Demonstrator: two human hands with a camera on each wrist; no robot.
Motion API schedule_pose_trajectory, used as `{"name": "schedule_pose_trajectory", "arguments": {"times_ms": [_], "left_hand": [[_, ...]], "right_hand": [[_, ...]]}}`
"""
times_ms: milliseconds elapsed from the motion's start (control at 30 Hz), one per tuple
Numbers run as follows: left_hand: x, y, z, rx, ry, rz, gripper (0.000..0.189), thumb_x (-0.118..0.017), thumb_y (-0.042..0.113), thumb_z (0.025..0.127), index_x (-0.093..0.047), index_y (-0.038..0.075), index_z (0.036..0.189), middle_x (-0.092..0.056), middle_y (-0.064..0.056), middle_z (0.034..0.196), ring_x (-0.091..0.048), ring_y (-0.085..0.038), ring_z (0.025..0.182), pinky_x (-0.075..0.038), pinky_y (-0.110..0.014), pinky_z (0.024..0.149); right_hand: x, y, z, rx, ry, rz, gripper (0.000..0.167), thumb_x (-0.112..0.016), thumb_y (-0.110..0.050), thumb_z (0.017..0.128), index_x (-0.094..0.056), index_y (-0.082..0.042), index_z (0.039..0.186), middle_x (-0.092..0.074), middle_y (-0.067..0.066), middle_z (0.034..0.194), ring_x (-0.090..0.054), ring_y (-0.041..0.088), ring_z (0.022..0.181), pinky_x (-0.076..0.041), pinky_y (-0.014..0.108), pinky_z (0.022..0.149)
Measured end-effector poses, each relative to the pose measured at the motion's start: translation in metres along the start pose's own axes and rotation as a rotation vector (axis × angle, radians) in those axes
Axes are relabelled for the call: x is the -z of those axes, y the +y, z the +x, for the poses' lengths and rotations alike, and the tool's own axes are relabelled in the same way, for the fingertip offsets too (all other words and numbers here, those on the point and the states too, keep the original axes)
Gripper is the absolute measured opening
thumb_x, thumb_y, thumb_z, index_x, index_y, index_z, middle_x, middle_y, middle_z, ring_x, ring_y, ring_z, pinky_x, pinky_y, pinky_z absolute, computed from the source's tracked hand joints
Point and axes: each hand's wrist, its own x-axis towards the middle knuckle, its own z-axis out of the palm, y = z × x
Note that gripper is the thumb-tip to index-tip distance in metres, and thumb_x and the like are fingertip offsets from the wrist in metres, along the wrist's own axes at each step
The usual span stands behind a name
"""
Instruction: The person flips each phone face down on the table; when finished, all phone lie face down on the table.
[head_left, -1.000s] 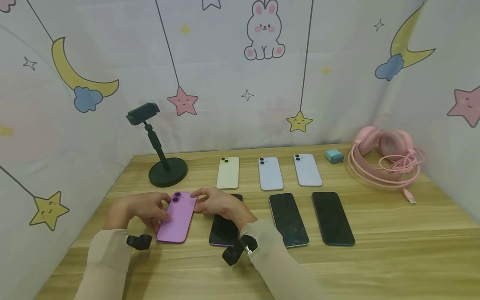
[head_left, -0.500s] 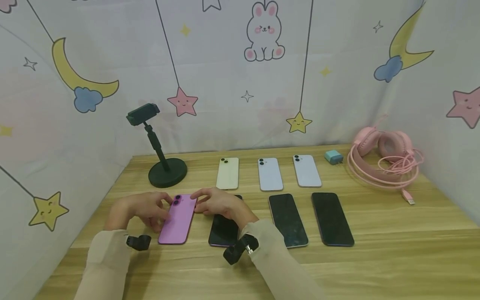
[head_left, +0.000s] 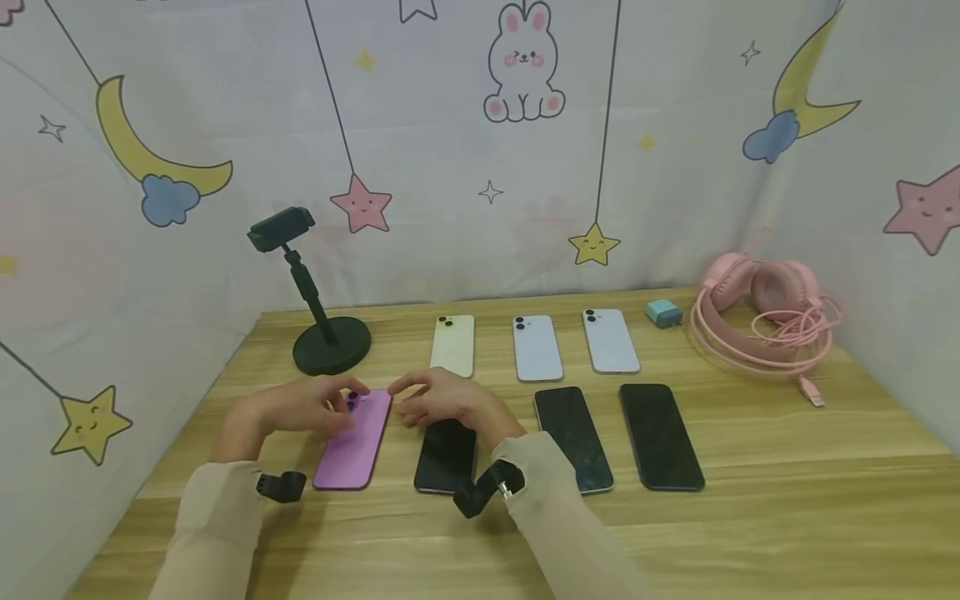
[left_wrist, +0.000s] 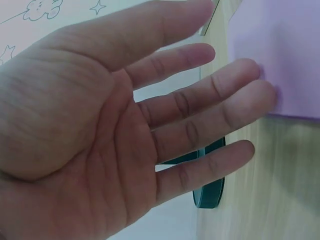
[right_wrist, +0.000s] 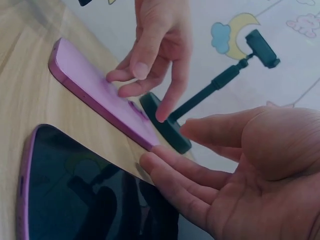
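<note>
A pink phone (head_left: 363, 450) lies back up on the wooden table, its two camera lenses at the far end. Over its left side hovers my left hand (head_left: 303, 404), fingers loosely extended and gripping nothing; in the left wrist view two fingertips (left_wrist: 267, 95) overlap the phone's edge. My right hand (head_left: 450, 398) is at the phone's far right corner, its index fingertip right by that corner. Beneath the right hand lies a phone with a dark screen and pink frame (right_wrist: 95, 190), partly covered in the head view. The right wrist view shows both hands with nothing between their fingers.
Two more phones lie screen up to the right, a dark one (head_left: 573, 437) and another (head_left: 662, 437). Behind are a cream phone (head_left: 452, 346) and two pale ones (head_left: 537, 348). A black stand (head_left: 332, 343), blue charger (head_left: 664, 313) and pink headphones (head_left: 783, 287) stand farther back.
My left hand has lifted from the pink phone's left edge and now sits over it. My right hand has risen slightly from its corner. The pink phone has settled slightly toward me.
</note>
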Motion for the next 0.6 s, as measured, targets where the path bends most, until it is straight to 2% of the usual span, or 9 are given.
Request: {"name": "schedule_pose_trajectory", "arguments": {"times_ms": [133, 367, 600], "left_hand": [[-0.002, 0.003, 0.003, 0.008, 0.010, 0.017, 0.053, -0.070, 0.023, 0.093, -0.052, 0.004, 0.138, -0.060, -0.007, 0.101, -0.058, -0.020, 0.091, -0.048, -0.037, 0.082], [-0.005, 0.010, 0.007, 0.001, 0.015, 0.047, 0.053, -0.071, 0.023, 0.092, -0.053, 0.005, 0.138, -0.060, -0.005, 0.095, -0.057, -0.018, 0.085, -0.047, -0.035, 0.078], [-0.008, 0.018, 0.013, -0.007, -0.027, 0.019, 0.052, -0.069, 0.022, 0.093, -0.052, 0.003, 0.139, -0.064, -0.004, 0.092, -0.060, -0.018, 0.083, -0.049, -0.035, 0.078]], "right_hand": [[0.007, 0.000, -0.003, -0.008, 0.013, -0.041, 0.035, -0.061, -0.002, 0.097, -0.063, -0.005, 0.132, -0.069, 0.019, 0.109, -0.068, 0.024, 0.094, -0.056, 0.036, 0.085], [0.017, 0.003, -0.007, -0.017, 0.047, -0.119, 0.034, -0.061, -0.006, 0.097, -0.064, -0.010, 0.131, -0.068, 0.014, 0.113, -0.067, 0.023, 0.101, -0.055, 0.036, 0.085], [0.020, 0.004, -0.012, -0.017, 0.035, -0.135, 0.035, -0.059, -0.006, 0.098, -0.064, -0.008, 0.132, -0.068, 0.014, 0.114, -0.067, 0.022, 0.101, -0.054, 0.035, 0.085]]}}
